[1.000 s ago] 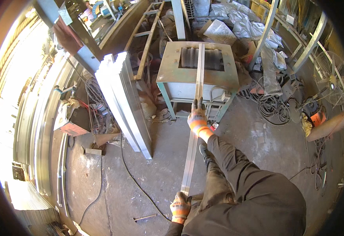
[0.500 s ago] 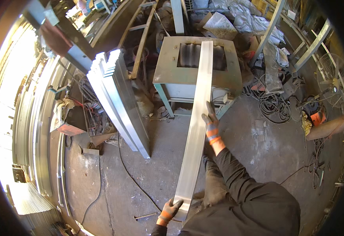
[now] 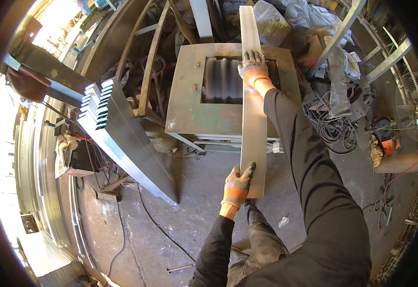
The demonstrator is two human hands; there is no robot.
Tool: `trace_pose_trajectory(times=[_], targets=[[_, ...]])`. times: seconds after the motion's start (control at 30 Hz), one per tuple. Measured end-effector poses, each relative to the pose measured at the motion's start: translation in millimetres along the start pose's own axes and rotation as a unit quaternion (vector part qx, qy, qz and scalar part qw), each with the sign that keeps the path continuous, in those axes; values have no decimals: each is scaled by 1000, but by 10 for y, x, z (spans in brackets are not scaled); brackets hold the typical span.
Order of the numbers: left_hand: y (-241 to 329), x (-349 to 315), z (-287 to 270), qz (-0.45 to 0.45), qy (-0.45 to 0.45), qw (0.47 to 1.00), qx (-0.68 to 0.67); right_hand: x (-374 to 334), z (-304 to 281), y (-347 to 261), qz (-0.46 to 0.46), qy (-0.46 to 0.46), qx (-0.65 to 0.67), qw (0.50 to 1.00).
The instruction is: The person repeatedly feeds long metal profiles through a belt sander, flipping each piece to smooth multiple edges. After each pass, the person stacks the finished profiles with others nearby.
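Observation:
A long, flat silvery metal bar (image 3: 253, 129) lies across the top of a worn grey-green machine (image 3: 182, 112), its near end sticking out toward me. My left hand (image 3: 237, 186), in a grey and orange glove, is closed around the bar's left edge close to that end, thumb on top. Farther along, my gloved right hand (image 3: 254, 68) rests flat on the bar with fingers stretched out. Beneath the bar, the machine's square opening shows a dark, ridged roller-like surface (image 3: 222, 79). The bar covers part of this opening.
To the left, a stack of similar metal bars (image 3: 137, 143) leans upright. A cable (image 3: 156, 220) runs over the floor. Coiled cables (image 3: 335, 131), a fan (image 3: 415, 112) and a brown cylinder (image 3: 400, 162) are at right. Steel posts (image 3: 201, 19) stand behind the machine.
The bar has moved forward over the machine and straightened. My left hand has moved forward with its near end. My right hand has slid far up and now lies flat above the opening.

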State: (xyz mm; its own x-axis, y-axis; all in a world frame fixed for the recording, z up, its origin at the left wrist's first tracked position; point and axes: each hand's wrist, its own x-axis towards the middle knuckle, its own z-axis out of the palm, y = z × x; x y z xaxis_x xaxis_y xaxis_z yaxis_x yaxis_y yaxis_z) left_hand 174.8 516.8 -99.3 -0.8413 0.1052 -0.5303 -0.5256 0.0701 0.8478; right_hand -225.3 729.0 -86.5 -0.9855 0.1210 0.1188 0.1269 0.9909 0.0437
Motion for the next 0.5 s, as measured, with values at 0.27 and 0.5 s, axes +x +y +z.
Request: trace_pose_trajectory(times=[0.27,0.5], targets=[[-1189,-1478,-508,233,-18,921,312,-1778,-463,-360,-1,1,12,1000],[-2196,-3733,-1001,4,41,987,156,-4319,-952,-868,-5,-33,43,999]])
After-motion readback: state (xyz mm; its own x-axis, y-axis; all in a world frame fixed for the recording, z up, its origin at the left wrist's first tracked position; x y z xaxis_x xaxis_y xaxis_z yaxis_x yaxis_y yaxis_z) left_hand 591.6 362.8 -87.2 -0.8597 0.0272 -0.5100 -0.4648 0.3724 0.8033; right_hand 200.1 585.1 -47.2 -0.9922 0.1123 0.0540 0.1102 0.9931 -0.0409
